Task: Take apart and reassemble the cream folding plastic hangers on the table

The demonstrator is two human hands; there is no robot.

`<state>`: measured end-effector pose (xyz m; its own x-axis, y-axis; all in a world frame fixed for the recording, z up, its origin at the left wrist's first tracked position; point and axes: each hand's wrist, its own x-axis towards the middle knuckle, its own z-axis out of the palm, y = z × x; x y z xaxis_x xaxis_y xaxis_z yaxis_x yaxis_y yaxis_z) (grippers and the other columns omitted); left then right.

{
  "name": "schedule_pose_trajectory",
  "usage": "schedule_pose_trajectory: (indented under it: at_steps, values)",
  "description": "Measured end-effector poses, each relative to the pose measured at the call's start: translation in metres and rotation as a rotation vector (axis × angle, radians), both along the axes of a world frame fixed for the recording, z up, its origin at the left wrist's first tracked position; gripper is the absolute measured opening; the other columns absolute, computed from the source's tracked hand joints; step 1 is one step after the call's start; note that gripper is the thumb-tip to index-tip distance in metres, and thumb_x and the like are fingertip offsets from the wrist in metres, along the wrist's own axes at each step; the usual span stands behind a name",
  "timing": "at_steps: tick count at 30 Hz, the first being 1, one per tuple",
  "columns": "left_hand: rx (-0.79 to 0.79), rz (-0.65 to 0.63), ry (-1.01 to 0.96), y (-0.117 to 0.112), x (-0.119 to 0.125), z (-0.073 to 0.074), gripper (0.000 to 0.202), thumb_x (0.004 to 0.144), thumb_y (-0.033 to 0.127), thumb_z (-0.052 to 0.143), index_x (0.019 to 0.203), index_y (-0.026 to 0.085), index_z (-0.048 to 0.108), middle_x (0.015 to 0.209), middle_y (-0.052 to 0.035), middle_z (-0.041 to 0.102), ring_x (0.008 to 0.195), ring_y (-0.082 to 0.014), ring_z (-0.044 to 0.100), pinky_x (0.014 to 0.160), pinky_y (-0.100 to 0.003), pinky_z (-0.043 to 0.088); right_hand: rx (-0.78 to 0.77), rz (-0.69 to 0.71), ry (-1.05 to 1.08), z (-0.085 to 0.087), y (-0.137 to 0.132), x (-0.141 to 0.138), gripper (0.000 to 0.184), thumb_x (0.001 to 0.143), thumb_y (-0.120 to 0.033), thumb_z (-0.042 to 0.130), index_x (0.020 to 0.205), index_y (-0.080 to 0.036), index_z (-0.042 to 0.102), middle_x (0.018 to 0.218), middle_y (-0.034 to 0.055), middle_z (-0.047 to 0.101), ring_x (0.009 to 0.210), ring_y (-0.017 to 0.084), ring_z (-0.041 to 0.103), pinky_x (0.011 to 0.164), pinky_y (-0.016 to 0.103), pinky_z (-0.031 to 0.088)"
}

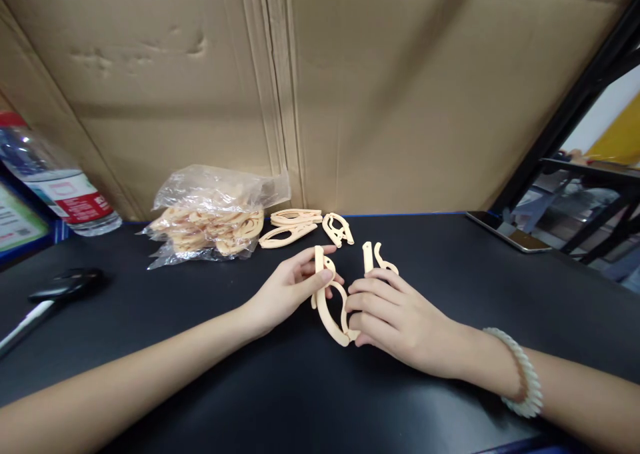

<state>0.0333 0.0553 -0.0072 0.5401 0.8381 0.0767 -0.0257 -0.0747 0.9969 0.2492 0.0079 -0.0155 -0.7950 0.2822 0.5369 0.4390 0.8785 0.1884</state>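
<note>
My left hand pinches the upper end of a cream plastic hanger piece above the black table. My right hand is closed on another cream plastic part, whose hooked end sticks up above the fingers; its fingertips also touch the lower curve of the first piece. The two hands meet at the middle of the table. A pale bead bracelet circles my right wrist.
A clear plastic bag of the same cream parts lies behind my left hand, with three loose parts beside it. A water bottle and a black marker are at the left, a phone at the right. A cardboard wall stands behind.
</note>
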Motion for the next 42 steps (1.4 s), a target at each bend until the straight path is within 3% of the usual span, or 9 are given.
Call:
schedule_pose_trajectory:
  at_steps: [4, 9, 13, 22, 26, 32, 36, 39, 42]
  values:
    - [0.048, -0.019, 0.046, -0.002, 0.001, 0.002, 0.047, 0.086, 0.042, 0.064, 0.123, 0.016, 0.053, 0.088, -0.0036, 0.069, 0.07, -0.0139, 0.061, 0.068, -0.027, 0.049, 0.007, -0.067, 0.014, -0.001, 0.0, 0.001, 0.016, 0.098, -0.024, 0.049, 0.089, -0.014, 0.059, 0.095, 0.0058, 0.067, 0.101, 0.021, 0.057, 0.103, 0.045, 0.033]
    - [0.105, -0.049, 0.111, -0.002, 0.0, -0.001, 0.037, 0.089, 0.051, 0.055, 0.087, 0.014, 0.06, 0.076, -0.0034, 0.068, 0.07, -0.016, 0.062, 0.066, -0.028, 0.049, -0.076, -0.156, 0.033, -0.002, -0.002, 0.001, 0.025, 0.101, -0.03, 0.042, 0.083, -0.017, 0.054, 0.082, 0.0027, 0.064, 0.078, 0.017, 0.058, 0.105, 0.048, 0.025]
    - [0.112, -0.017, 0.162, -0.004, 0.002, 0.002, 0.041, 0.089, 0.053, 0.053, 0.081, 0.014, 0.062, 0.07, -0.004, 0.069, 0.065, -0.0157, 0.062, 0.061, -0.026, 0.047, -0.069, -0.191, 0.009, 0.0, -0.002, 0.001, 0.031, 0.103, -0.026, 0.035, 0.079, -0.017, 0.052, 0.07, -0.0009, 0.06, 0.064, 0.014, 0.049, 0.097, 0.044, 0.027]
    - [-0.046, 0.079, 0.087, -0.003, 0.006, 0.0, 0.047, 0.083, 0.06, 0.057, 0.072, 0.014, 0.059, 0.052, -0.0013, 0.064, 0.047, -0.0113, 0.055, 0.047, -0.021, 0.041, 0.065, -0.159, 0.029, 0.004, -0.007, 0.0, 0.031, 0.101, -0.014, 0.036, 0.075, -0.017, 0.053, 0.065, -0.002, 0.058, 0.064, 0.013, 0.045, 0.082, 0.036, 0.027]
    - [-0.081, 0.158, 0.007, -0.001, 0.004, -0.001, 0.045, 0.085, 0.057, 0.056, 0.071, 0.014, 0.058, 0.05, -0.0004, 0.061, 0.045, -0.0107, 0.054, 0.045, -0.02, 0.038, 0.032, -0.084, 0.125, 0.007, -0.009, 0.004, 0.021, 0.097, -0.011, 0.045, 0.079, -0.018, 0.053, 0.073, -0.0032, 0.064, 0.067, 0.011, 0.05, 0.082, 0.035, 0.026]
    - [-0.069, 0.141, -0.081, 0.0, 0.004, -0.003, 0.042, 0.088, 0.052, 0.054, 0.073, 0.014, 0.06, 0.054, -0.004, 0.065, 0.05, -0.0147, 0.06, 0.052, -0.024, 0.043, -0.048, -0.135, 0.225, 0.01, -0.001, 0.011, 0.013, 0.096, -0.009, 0.046, 0.09, -0.018, 0.053, 0.078, -0.0012, 0.066, 0.07, 0.011, 0.056, 0.092, 0.039, 0.029]
    - [-0.076, 0.147, -0.099, -0.001, 0.004, -0.003, 0.04, 0.088, 0.051, 0.055, 0.074, 0.014, 0.06, 0.056, -0.004, 0.065, 0.051, -0.0157, 0.061, 0.054, -0.026, 0.044, -0.032, -0.151, 0.181, 0.007, 0.005, 0.014, 0.02, 0.094, -0.005, 0.047, 0.107, -0.018, 0.054, 0.09, 0.0023, 0.07, 0.098, 0.017, 0.061, 0.103, 0.048, 0.023]
    - [-0.087, 0.159, -0.116, -0.001, 0.004, -0.003, 0.039, 0.088, 0.05, 0.055, 0.073, 0.014, 0.059, 0.055, -0.0026, 0.064, 0.051, -0.0151, 0.06, 0.055, -0.026, 0.045, -0.179, -0.156, 0.077, 0.006, 0.007, 0.015, 0.022, 0.092, -0.002, 0.045, 0.099, -0.019, 0.057, 0.099, 0.0027, 0.07, 0.117, 0.022, 0.053, 0.107, 0.05, 0.023]
    - [-0.104, 0.16, -0.125, -0.002, 0.004, -0.002, 0.039, 0.089, 0.049, 0.056, 0.073, 0.014, 0.058, 0.056, -0.002, 0.064, 0.051, -0.0147, 0.06, 0.056, -0.026, 0.045, -0.409, -0.154, 0.004, 0.007, 0.008, 0.016, 0.018, 0.095, -0.009, 0.044, 0.099, -0.018, 0.058, 0.113, 0.0076, 0.064, 0.113, 0.02, 0.054, 0.1, 0.041, 0.039]
